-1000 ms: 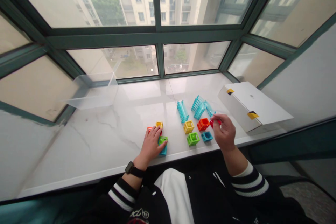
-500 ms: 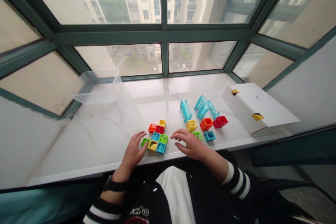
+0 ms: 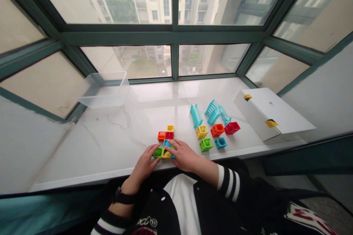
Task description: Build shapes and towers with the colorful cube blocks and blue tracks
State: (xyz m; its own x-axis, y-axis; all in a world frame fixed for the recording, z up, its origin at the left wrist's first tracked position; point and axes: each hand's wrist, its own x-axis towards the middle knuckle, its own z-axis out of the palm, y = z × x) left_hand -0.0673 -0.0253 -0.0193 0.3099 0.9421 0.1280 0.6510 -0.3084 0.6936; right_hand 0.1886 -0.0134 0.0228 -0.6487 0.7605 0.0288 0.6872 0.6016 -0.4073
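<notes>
In the head view, several coloured cube-shaped toy blocks sit together near the front edge of the sill. My left hand [image 3: 144, 164] has its thumb and fingers around the green block [image 3: 157, 152] at the group's left end. From the right, my right hand [image 3: 185, 156] grips the group, its fingers lying across the tops and hiding some blocks. A yellow block [image 3: 166, 154] shows between the hands. Behind them are a blue block [image 3: 166, 143], an orange block [image 3: 161, 136], a red block [image 3: 169, 135] and a yellow block [image 3: 170, 128].
Right of my hands stand loose blocks: yellow [image 3: 202, 132], green [image 3: 206, 144], orange [image 3: 217, 130], red [image 3: 232, 127] and blue [image 3: 221, 143]. Clear-blue track pieces [image 3: 196, 115] lie behind them. A clear plastic bin [image 3: 106, 101] is back left, a white box [image 3: 271, 112] at right.
My right hand has moved left onto the block group, uncovering the loose green block. My left hand has closed in at the green end block, and the group sits straighter.
</notes>
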